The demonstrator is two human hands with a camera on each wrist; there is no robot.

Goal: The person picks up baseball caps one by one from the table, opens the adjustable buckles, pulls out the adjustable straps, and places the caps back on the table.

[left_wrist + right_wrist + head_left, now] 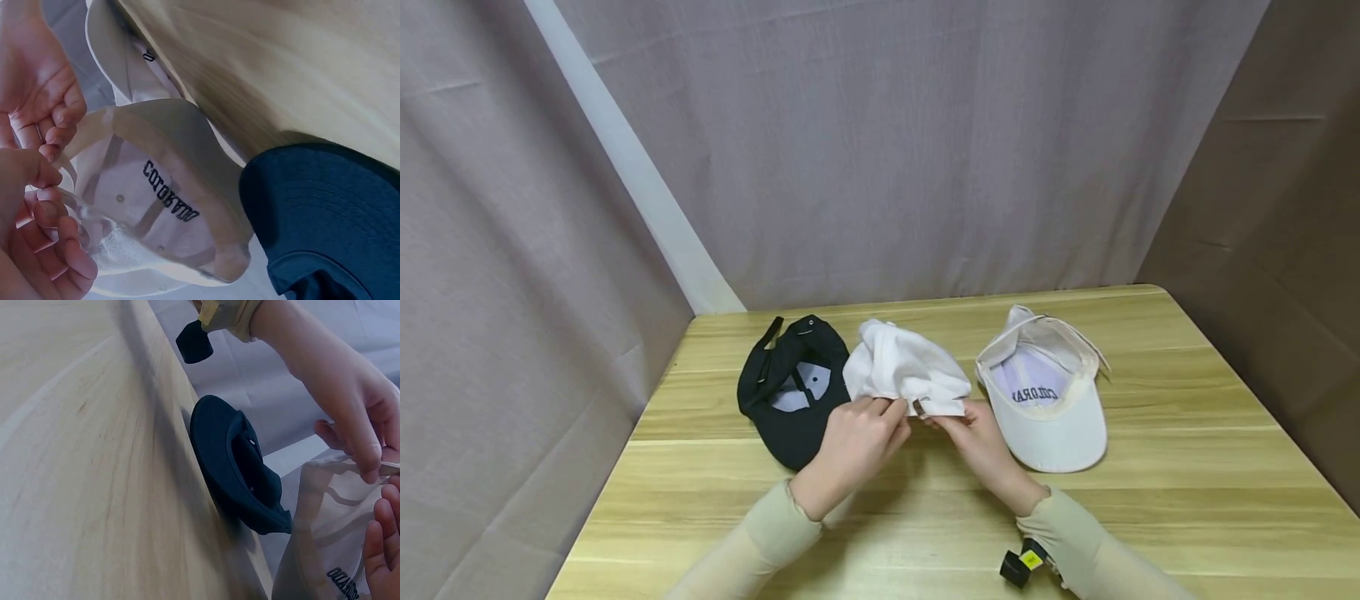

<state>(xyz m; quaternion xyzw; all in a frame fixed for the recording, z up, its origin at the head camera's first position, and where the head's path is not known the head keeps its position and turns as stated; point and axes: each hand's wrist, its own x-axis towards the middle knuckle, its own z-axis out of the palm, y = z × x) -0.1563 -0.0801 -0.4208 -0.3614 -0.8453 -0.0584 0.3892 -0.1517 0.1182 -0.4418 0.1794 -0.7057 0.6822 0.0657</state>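
Observation:
A white baseball cap [906,362] is held up over the middle of the table, its back strap turned toward me. My left hand [863,433] pinches the strap on the left, beside a small metal buckle [919,407]. With thumb and fingers, my right hand [979,442] grips the strap's right end. The left wrist view shows the inside of this cap [134,181], where dark stitched lettering [169,194] runs across the front panel. In the right wrist view, the left hand [350,400] reaches in from above to the cap's edge.
Left of the held cap lies a black cap [793,442], opening up, brim toward me. To the right, an off-white cap [1063,437] lies the same way, lettering inside. All are on a wooden table [880,550] with grey curtains [880,150] behind.

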